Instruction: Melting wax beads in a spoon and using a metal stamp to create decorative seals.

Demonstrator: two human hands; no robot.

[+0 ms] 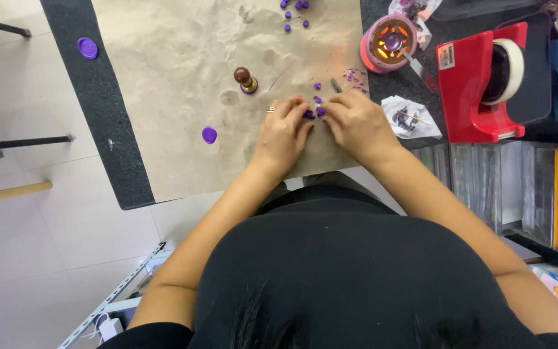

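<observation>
Both hands, left hand [283, 132] and right hand [355, 121], pinch purple wax pieces [313, 113] near the paper's [182, 77] front edge.

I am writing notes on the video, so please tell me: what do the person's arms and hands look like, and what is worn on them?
Both arms are bare from the short black sleeves down; no gloves, watch or bracelet shows. The left hand wears a thin gold-coloured ring on one finger. The right hand shows no ring. Fingernails look short, though too small to tell more.
</observation>
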